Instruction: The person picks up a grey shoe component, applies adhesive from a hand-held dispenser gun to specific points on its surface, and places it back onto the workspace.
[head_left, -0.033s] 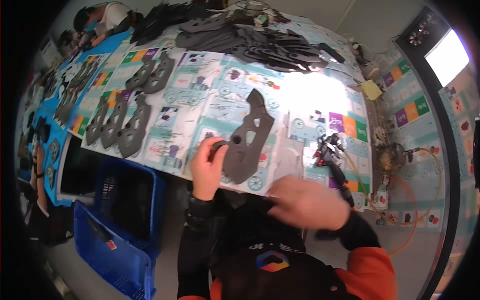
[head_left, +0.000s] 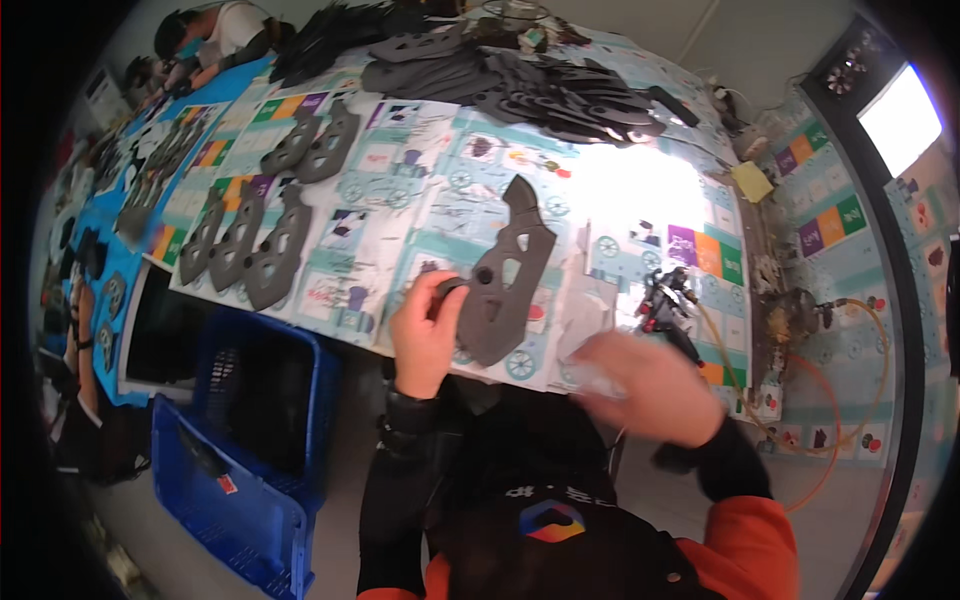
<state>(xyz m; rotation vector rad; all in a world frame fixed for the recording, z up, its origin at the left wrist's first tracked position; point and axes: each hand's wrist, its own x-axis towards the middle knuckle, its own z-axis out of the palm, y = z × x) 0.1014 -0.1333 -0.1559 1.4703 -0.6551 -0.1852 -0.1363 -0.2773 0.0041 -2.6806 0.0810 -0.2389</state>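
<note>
A dark grey cut-out panel (head_left: 512, 275) with several openings lies on the paper-covered table in front of me. At its left edge, my left hand (head_left: 425, 335) is closed, thumb and forefinger pinching a small dark piece (head_left: 452, 288) whose exact kind I cannot make out. A round black spot (head_left: 486, 275) shows on the panel beside those fingertips. Over the table's front edge, to the right of the panel, my right hand (head_left: 655, 388) is smeared by motion, so its fingers cannot be read. Beyond that hand lies a black spray-gun-like tool (head_left: 665, 305) with a hose.
Several similar grey panels (head_left: 280, 245) lie at the left, and a large pile of them (head_left: 540, 95) covers the back. Blue plastic crates (head_left: 230, 500) stand below the table at left. A yellowish hose (head_left: 750, 412) loops at right. Another person (head_left: 225, 40) works at the far left.
My right hand has moved right and slightly up, away from my left hand. The whole view has shifted a little. My left hand keeps its pinch beside the panel.
</note>
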